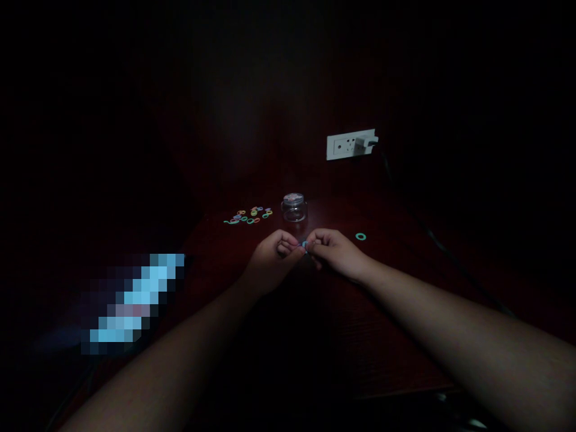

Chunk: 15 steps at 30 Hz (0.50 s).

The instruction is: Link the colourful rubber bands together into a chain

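My left hand point(279, 255) and my right hand point(333, 249) meet over the dark red table, fingertips nearly touching. Both are closed in a pinch on a small light-blue hair tie point(305, 245), mostly covered by the fingers. To the right of my right hand lies a green hair tie point(360, 236), flat on the wood. Just beyond the hands stands a clear jar point(294, 211) with its patterned lid on. Left of the jar is a loose group of small coloured hair ties point(254, 213), in green, yellow, orange and purple.
A white wall socket point(351, 144) with a charger point(369, 143) plugged in sits behind the table, and a dark cable runs down on the right. At the left, a lit screen point(139, 303) is blurred into blocks. The room is very dark.
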### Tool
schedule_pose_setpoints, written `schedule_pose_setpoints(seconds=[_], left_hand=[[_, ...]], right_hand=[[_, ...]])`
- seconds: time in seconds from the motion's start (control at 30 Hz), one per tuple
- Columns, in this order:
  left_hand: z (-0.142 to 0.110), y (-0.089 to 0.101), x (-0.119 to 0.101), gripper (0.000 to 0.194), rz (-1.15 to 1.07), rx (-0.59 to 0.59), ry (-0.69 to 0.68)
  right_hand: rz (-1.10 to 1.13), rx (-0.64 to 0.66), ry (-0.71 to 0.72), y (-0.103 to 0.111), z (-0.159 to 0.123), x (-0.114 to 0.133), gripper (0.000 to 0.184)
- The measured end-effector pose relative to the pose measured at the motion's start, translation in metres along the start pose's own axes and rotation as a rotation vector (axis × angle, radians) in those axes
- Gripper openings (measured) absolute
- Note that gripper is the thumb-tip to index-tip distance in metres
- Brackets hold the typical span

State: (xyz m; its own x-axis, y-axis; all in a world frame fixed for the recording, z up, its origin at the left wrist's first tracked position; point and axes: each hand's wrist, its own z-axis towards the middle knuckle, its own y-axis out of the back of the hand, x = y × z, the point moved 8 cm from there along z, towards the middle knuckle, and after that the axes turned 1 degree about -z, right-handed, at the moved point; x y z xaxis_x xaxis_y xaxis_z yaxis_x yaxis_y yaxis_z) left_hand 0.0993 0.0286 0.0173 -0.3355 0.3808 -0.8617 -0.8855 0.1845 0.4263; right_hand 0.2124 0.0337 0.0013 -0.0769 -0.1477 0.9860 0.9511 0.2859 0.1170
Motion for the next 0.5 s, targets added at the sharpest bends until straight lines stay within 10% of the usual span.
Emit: schedule_pose_setpoints(seconds=[0.5], left_hand=[[0.0016, -0.0019, 0.0026, 0.017, 0.064, 0.018, -0.021]], right_hand=[[-0.073, -0.004, 0.069, 0.0036, 0.0025, -0.0032, 0.022]])
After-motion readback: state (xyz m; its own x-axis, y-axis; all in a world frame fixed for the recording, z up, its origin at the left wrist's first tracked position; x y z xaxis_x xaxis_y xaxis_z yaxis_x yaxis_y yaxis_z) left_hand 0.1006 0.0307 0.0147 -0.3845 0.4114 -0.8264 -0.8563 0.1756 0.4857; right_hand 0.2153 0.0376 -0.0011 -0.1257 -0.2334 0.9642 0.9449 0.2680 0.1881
